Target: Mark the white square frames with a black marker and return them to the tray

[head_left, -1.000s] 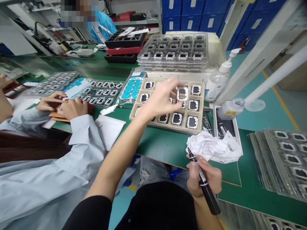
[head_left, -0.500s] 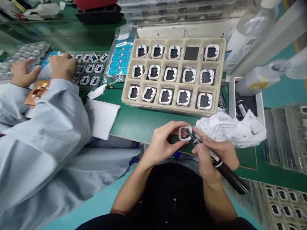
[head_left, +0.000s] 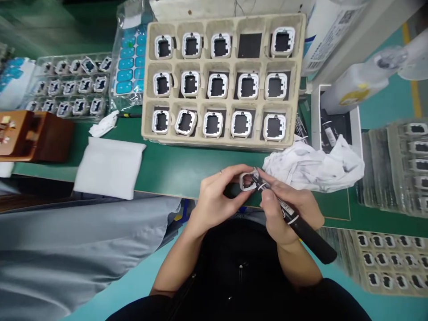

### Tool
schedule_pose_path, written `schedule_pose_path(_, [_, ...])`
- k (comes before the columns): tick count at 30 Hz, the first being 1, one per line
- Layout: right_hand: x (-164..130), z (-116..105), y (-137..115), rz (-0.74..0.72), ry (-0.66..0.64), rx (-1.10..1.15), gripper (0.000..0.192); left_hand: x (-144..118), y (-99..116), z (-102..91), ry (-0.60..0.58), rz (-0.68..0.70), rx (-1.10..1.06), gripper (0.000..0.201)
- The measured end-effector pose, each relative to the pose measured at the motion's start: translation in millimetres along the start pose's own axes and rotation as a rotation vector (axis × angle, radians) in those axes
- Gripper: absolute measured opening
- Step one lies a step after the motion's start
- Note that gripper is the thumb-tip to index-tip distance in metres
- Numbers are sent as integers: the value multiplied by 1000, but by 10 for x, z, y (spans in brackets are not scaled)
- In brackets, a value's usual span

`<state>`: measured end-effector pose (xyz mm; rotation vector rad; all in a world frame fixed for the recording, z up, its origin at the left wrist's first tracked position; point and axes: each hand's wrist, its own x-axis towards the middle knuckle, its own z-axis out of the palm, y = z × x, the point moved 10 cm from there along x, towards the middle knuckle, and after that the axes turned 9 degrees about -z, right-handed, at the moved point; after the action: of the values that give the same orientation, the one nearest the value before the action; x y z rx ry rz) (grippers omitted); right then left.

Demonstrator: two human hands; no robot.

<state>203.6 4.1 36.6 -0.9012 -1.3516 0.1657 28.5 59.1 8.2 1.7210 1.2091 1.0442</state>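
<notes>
The left hand (head_left: 219, 198) pinches a small white rounded-square plastic frame (head_left: 248, 180) by its outer edges, thumb below and fingers above, just over the near edge of the green bench mat (head_left: 187, 167). The right hand (head_left: 287, 209) is closed around a black marker pen (head_left: 294, 220), whose tip touches the frame's inner opening. The frame looks light, rigid and thin-walled, probably easy to flex or crack; the rim is the safest hold. Beyond the grip lies a beige pulp tray (head_left: 301, 62) of like frames, one cell empty; beside the pen hand, a crumpled white cloth (head_left: 310, 165).
</notes>
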Motion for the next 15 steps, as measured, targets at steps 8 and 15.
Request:
schedule_pose_path(8, [48, 14, -10, 26, -30, -53, 16, -14, 32, 8, 24, 44, 42, 43])
schedule_pose_path(15, [32, 1, 12, 43, -12, -52, 15, -26, 74, 22, 28, 81, 131, 40])
